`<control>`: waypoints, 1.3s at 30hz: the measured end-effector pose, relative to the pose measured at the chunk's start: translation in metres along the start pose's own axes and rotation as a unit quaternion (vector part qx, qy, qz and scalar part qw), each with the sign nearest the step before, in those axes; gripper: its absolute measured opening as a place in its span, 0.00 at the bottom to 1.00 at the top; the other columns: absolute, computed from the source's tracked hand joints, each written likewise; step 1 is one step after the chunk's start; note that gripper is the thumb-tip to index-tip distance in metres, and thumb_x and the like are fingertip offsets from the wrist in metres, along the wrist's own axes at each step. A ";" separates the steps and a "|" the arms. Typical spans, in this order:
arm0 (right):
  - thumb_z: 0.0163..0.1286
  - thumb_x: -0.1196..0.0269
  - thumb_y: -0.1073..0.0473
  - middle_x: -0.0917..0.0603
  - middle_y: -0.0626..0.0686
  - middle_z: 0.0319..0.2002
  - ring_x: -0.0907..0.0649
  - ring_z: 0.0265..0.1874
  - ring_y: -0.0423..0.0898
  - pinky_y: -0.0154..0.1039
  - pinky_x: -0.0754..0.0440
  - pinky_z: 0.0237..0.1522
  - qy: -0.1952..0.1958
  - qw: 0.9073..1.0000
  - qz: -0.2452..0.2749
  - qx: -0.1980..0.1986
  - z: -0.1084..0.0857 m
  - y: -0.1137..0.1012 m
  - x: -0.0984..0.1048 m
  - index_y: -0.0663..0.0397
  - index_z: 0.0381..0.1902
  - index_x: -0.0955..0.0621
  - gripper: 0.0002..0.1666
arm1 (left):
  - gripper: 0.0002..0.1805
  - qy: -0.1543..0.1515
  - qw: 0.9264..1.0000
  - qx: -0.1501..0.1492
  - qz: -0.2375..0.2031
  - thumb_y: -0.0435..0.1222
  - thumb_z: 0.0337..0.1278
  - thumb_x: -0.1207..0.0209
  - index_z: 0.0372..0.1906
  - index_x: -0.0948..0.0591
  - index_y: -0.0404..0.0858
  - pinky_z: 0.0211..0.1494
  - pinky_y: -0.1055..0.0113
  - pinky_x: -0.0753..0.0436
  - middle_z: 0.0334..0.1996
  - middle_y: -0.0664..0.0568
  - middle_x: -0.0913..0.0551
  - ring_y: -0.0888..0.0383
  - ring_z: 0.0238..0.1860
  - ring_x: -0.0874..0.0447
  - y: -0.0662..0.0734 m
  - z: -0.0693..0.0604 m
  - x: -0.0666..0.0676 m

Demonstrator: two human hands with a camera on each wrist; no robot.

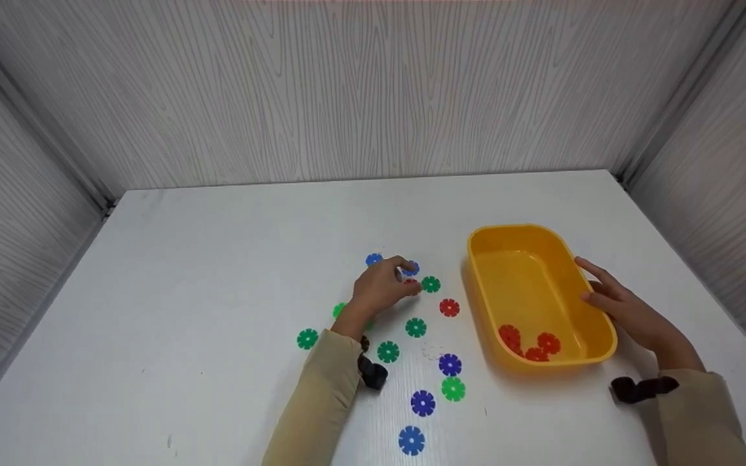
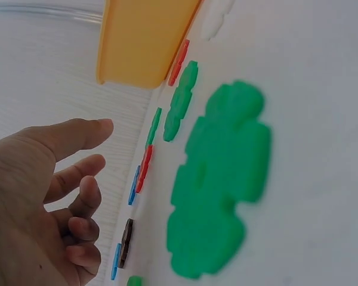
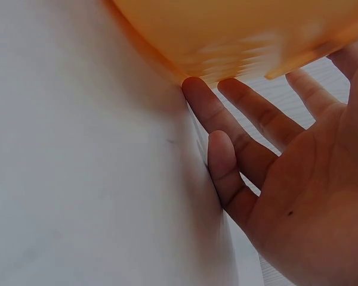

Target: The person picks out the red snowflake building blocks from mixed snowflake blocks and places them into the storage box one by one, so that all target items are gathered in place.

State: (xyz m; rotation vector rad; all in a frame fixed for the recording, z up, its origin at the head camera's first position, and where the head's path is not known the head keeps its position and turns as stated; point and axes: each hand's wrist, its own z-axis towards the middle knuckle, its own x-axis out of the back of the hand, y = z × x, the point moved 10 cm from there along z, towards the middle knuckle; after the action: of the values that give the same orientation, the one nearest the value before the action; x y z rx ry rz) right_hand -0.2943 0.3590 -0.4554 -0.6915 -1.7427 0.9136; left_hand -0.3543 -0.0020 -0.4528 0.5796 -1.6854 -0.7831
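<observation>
My left hand hovers over a red snowflake disc, thumb and index finger apart around it. In the left wrist view nothing is held by that hand, and the red disc lies beyond the fingertips. A yellow plastic basin stands on the right, with several red discs at its near end. My right hand holds the basin's right rim, its thumb over the edge. In the right wrist view, fingertips touch the basin's outer wall.
Green discs, purple discs and blue discs lie scattered on the white table. Another red disc sits left of the basin. A dark disc shows near the left hand. Wood-grain panels enclose the table.
</observation>
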 end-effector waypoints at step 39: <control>0.77 0.54 0.44 0.51 0.67 0.75 0.34 0.69 0.56 0.67 0.41 0.66 0.002 1.000 -0.006 0.006 -0.002 -0.001 0.002 0.26 0.76 0.57 0.37 | 0.20 -0.028 0.997 0.011 0.075 0.42 0.52 0.33 0.52 0.19 0.49 0.55 0.56 0.20 0.49 0.51 0.18 0.53 0.47 0.23 0.001 0.002 -0.010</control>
State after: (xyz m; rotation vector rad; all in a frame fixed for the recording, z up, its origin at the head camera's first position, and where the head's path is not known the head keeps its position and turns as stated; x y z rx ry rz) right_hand -0.2931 0.3605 -0.4532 -0.6730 -1.7343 0.9133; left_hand -0.3535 0.0059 -0.4584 0.4451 -1.7679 -0.6789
